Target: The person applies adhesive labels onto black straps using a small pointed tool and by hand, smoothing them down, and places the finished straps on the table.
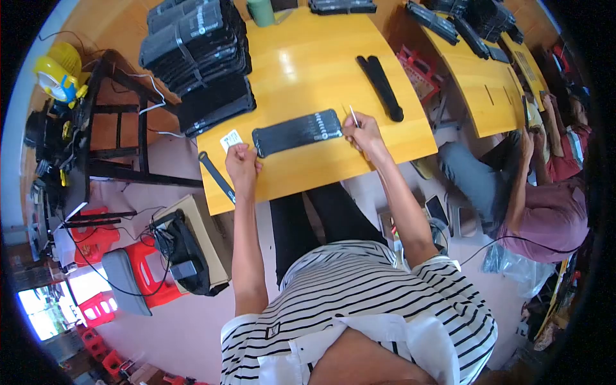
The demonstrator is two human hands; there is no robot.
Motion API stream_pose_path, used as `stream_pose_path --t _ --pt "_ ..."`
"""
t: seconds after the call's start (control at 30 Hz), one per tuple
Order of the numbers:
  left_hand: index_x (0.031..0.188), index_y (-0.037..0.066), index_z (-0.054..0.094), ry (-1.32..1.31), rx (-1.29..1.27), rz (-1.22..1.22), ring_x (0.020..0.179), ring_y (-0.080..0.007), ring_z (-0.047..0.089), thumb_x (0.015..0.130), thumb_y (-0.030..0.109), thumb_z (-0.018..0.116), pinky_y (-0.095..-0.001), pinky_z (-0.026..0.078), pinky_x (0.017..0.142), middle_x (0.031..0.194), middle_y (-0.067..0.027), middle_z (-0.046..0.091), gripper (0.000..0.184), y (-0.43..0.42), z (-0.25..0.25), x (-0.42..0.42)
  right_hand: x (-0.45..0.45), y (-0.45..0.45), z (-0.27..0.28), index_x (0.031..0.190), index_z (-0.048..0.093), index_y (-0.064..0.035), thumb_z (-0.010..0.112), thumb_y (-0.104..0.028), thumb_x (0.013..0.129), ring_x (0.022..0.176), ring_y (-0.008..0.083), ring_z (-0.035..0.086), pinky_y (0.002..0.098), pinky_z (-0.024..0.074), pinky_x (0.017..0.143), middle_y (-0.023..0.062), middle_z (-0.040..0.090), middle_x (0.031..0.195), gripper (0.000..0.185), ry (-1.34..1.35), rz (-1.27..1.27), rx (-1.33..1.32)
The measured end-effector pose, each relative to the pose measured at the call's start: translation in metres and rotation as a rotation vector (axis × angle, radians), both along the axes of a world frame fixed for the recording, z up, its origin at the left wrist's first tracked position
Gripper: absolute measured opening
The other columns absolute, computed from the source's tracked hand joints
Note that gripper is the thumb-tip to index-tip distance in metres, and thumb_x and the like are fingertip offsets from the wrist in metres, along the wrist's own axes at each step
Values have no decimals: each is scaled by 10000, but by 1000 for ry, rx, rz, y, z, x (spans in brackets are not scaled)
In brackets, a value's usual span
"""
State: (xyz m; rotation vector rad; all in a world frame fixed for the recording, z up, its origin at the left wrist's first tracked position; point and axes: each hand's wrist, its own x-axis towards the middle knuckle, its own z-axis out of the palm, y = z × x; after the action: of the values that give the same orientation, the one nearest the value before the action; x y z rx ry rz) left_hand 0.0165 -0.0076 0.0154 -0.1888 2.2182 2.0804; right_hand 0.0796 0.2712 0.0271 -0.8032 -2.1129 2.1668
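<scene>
A flat black rectangular pack (297,134) with white print on its right end lies on the yellow table, between my two hands. At its left end, my left hand (242,168) is closed, its fingertips pinching a small white printed label (230,139). My right hand (363,135) is closed at the pack's right end around a thin, pointed, silvery tool (353,115); its exact kind is too small to make out. A black strap (217,176) lies beside my left hand at the table's edge. Farther right, a pair of black straps (383,88) rests on the table.
A tall banded stack of black packs (192,48) stands at the table's back left, near a green cup (260,11). More packs (343,6) lie at the far edge. People (545,218) sit at another yellow table (478,83) on the right. A cardboard box (208,240) stands lower left.
</scene>
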Motion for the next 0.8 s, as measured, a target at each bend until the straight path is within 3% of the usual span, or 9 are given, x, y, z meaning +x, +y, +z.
stream_pose_path --t 0.03,0.1,0.13,0.17,0.2,0.23,0.27,0.47,0.8 --pt "885 10 518 21 10 1 471 -114 507 791 5 587 -245 426 431 654 -48 518 116 0 -1 0 -2 5 -8 662 515 -68 567 -4 719 429 77 442 217 314 363 3 474 520 100 21 1 10" --pt "994 -26 537 344 -501 76 556 -173 580 816 51 563 -280 471 514 747 -106 605 196 1 -2 -2 -11 8 -29 683 534 -24 550 -31 704 511 130 519 278 426 498 48 552 575 27 193 -133 345" --pt "1095 -31 526 402 -500 31 771 -263 619 829 108 559 -336 489 682 918 -170 619 302 12 13 2 -14 5 -12 732 549 -18 559 -90 743 577 207 582 334 468 579 99 593 612 74 179 -142 520" --pt "1104 -32 520 511 -618 -43 873 -297 587 824 124 569 -355 465 760 988 -185 595 324 24 20 5 -20 -1 1 732 549 -18 559 -90 743 577 207 582 334 468 579 99 593 612 74 190 -140 523" --pt "1114 -34 514 621 -736 -117 975 -331 555 820 140 579 -374 441 837 1058 -200 571 348 36 25 6 -27 -8 13 759 555 -19 558 -117 757 603 243 596 360 473 586 119 605 631 98 172 -146 732" --pt "1189 -41 461 608 -755 -249 1153 -356 425 825 221 581 -416 323 979 1222 -212 473 464 48 26 7 -35 -16 22 787 560 -21 557 -145 772 629 279 610 386 478 592 139 617 650 125 151 -155 939" --pt "1276 -47 372 672 -963 -337 1258 -340 317 841 340 546 -435 239 1037 1332 -203 373 608 57 22 9 -43 -23 27 844 555 -37 539 -178 798 676 321 610 426 485 603 155 616 706 149 104 -94 1046" --pt "1364 -28 228 645 -1205 -513 1343 -295 157 808 559 467 -513 120 1055 1444 -168 188 843 78 2 17 -81 -54 -9 878 512 -70 555 -182 799 742 306 567 418 491 561 127 527 813 144 248 -22 1406" --pt "1360 -15 235 615 -1153 -502 1337 -338 150 768 593 492 -584 89 1025 1439 -206 165 887 75 3 18 -83 -61 -15 882 501 -90 500 -146 778 771 255 554 372 497 556 91 509 836 118 207 72 1611"
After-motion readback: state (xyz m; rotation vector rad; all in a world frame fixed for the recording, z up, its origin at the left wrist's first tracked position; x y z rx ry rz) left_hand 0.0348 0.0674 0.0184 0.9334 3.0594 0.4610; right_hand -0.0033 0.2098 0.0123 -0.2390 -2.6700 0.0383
